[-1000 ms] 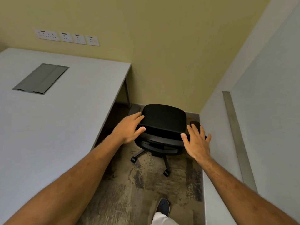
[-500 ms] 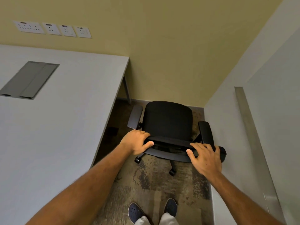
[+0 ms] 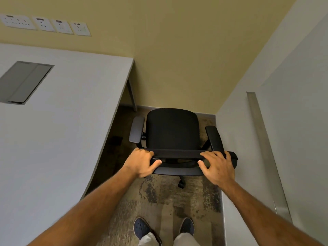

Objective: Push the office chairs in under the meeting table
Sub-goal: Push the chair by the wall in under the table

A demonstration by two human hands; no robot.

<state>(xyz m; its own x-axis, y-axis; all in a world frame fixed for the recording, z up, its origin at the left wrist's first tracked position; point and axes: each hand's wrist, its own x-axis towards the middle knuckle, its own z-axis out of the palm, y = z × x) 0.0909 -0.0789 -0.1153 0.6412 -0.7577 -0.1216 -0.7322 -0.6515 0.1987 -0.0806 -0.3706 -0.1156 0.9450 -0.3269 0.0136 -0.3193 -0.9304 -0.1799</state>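
Both feet now planted, left hand and right hand clamped on chair backrest beside table edge.

Black chair with armrests stands upright at frame centre, just right of the grey table filling the left, not under it.

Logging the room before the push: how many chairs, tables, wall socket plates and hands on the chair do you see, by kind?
Office chair: 1
Meeting table: 1
Wall socket plates: 4
Hands on the chair back: 2, left hand and right hand
Total: 8
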